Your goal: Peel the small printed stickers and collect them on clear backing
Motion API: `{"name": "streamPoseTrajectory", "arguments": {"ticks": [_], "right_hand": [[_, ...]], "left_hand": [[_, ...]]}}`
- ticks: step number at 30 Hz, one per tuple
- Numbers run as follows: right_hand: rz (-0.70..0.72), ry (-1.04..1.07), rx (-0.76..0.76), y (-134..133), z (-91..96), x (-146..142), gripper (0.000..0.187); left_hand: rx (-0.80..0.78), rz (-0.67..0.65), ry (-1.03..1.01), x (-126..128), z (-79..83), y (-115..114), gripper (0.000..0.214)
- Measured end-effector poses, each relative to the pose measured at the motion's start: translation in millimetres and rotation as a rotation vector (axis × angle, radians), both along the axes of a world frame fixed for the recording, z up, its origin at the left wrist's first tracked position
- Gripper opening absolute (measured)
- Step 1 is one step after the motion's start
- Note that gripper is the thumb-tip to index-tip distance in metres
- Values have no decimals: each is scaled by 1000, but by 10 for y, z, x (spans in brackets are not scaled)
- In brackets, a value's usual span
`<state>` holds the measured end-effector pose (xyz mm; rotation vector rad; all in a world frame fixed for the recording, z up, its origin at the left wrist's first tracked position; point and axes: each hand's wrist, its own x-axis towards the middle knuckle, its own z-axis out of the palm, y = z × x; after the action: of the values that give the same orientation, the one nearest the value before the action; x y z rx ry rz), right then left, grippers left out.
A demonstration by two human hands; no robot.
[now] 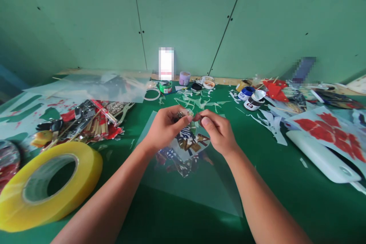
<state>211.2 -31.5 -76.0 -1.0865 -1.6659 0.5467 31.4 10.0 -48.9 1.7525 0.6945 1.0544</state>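
A small piece of clear plastic film [197, 145] painted in blue-white stripes and brown is held up in front of me. My left hand [168, 126] pinches its upper left part between thumb and fingers. Closed at the upper right edge of the same film are the fingers of my right hand [219, 129]; exactly what lies between those fingertips is hidden. Beneath the hands a larger translucent sheet [183, 194] lies on the green table, with a dark, blue and white painted patch [181, 166] showing under the held film.
At left are a big roll of yellow tape [88, 160] and a heap of sticks and painted scraps [94, 122]. Paint jars [253, 101] stand at the back. Film offcuts [200, 103] litter the table. A white elongated object [320, 156] and red-painted film [334, 129] lie right.
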Motion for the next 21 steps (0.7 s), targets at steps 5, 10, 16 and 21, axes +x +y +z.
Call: {"name": "streamPoseTrajectory", "arguments": {"ticks": [5,10,16,21], "right_hand": [[-28,54,47,-48,75,-20,26],[-9,-35,150,-63,97,-60,15],[-41,-93,212,-63,89,-100,16],[-64,-116,293,-59,70,-101,15]], "left_hand": [[-166,-55,-144,17,47,-70,32],[-190,-85,-192,40,40,-93,33],[-257,-117,-200,55,48,-114,35],[-304,-141,-245,54,36,-127,28]]}}
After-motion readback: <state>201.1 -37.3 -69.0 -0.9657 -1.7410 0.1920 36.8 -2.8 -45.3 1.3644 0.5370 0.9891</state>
